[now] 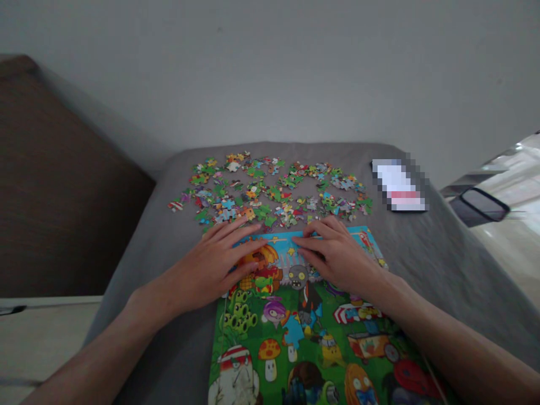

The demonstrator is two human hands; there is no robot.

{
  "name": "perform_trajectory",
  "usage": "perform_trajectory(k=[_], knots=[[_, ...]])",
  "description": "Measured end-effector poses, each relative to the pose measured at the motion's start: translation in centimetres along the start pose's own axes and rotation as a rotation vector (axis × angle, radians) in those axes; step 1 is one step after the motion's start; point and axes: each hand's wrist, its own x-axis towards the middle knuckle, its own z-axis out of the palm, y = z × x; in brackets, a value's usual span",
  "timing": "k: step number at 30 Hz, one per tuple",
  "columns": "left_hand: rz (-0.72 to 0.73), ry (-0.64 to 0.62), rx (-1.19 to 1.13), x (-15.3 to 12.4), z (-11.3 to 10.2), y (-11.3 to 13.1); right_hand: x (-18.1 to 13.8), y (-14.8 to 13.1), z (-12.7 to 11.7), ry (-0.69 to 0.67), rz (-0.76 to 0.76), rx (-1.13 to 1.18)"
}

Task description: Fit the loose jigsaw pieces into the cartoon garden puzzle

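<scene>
A colourful cartoon puzzle board lies on a grey-covered surface, with a green lawn, plant figures and a zombie printed on it. My left hand rests palm down over the board's upper left, its fingers spread across the top edge. On the upper right of the board is my right hand, fingers stretched toward the blue top strip and nothing visibly held. A light blue jigsaw piece shows on the board below the zombie. Just beyond both hands, many loose jigsaw pieces are scattered in a wide patch.
A phone, its screen blurred out, lies to the right of the pieces. The grey cloth covers the surface, which meets a pale wall at the back. A dark brown panel stands at left; shiny plastic shows at far right.
</scene>
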Motion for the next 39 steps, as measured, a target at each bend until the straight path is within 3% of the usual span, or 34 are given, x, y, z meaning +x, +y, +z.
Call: perform_trajectory(k=[6, 12, 16, 22, 36, 39], knots=[[-0.006, 0.004, -0.015, 0.1, 0.2, -0.2, 0.2, -0.1, -0.4, -0.006, 0.025, 0.075], [-0.025, 0.029, -0.027, 0.3, 0.5, -0.5, 0.1, 2.3, -3.8, 0.072, 0.144, 0.198], [-0.124, 0.103, 0.013, 0.8, 1.2, 0.2, -0.6, 3.7, -5.1, -0.114, 0.071, 0.194], [-0.24, 0.101, 0.011, 1.6, 2.1, 1.0, -1.2, 4.3, -4.0, -0.243, 0.013, 0.204], [-0.246, 0.099, -0.014, 1.5, 1.9, 0.5, -1.1, 3.9, -3.8, -0.23, 0.107, 0.207], [-0.239, 0.097, -0.015, 1.3, 1.4, 0.3, -1.1, 3.5, -4.1, -0.163, 0.09, 0.164]])
